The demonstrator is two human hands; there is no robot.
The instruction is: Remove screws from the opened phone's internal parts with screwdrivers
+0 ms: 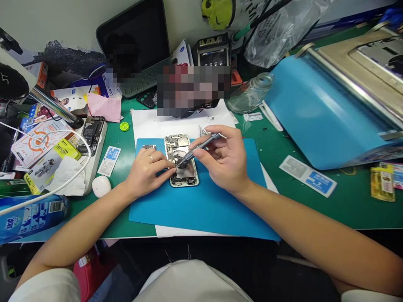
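An opened smartphone, its inner boards and metal parts exposed, lies on the blue mat. My right hand grips a slim grey screwdriver, tilted so that its tip points down at the phone's left inner side. A thin pointed metal tool sticks out beyond the right fingers; its other end is hidden. My left hand, with a ring on one finger, is closed in a pinch at the phone's left edge, close to the screwdriver tip. What its fingertips hold is too small to tell. A small metal part lies behind it.
Boxes and packets crowd the left, beside a white earbud case and a lamp pole. A glass jar leans at the back. To the right lie a blue sheet on a roller machine and a printed card.
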